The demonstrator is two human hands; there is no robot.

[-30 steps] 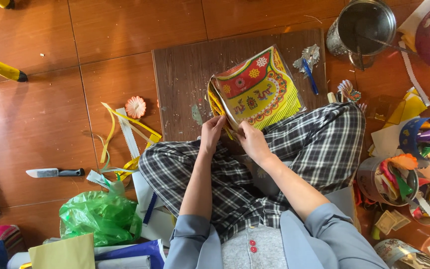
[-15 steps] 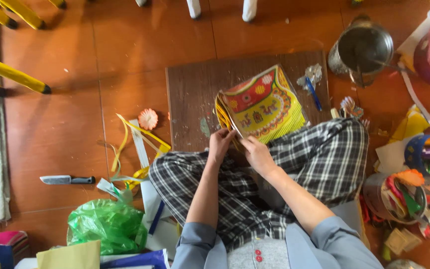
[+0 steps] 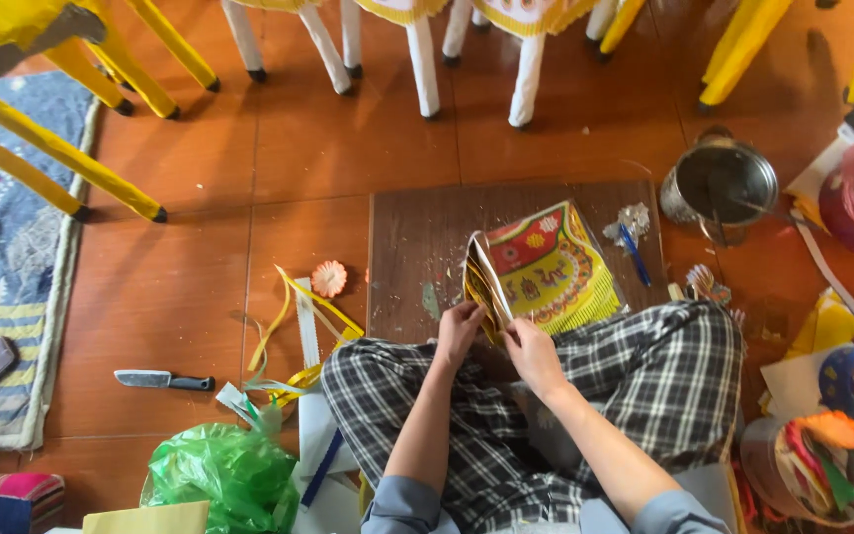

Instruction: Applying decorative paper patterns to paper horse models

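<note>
I sit cross-legged in checked trousers on a red tiled floor, facing a dark wooden board (image 3: 417, 237). A stack of colourful patterned paper sheets (image 3: 546, 267), yellow, red and green, rests on the board against my knee. My left hand (image 3: 459, 326) pinches the near left edge of the stack, where several sheets are lifted up. My right hand (image 3: 531, 351) grips the same edge just to the right. Both hands touch the paper.
A metal pot (image 3: 722, 186) stands at the board's far right corner, a blue pen (image 3: 633, 253) beside it. A knife (image 3: 162, 380), yellow strips (image 3: 294, 326), a paper flower (image 3: 328, 279) and a green bag (image 3: 219, 475) lie left. Yellow and white furniture legs stand beyond.
The view has tilted up and away, so the furniture legs now show at the top. Both hands stay on the paper stack's near edge, with the sheets lifted a little more.
</note>
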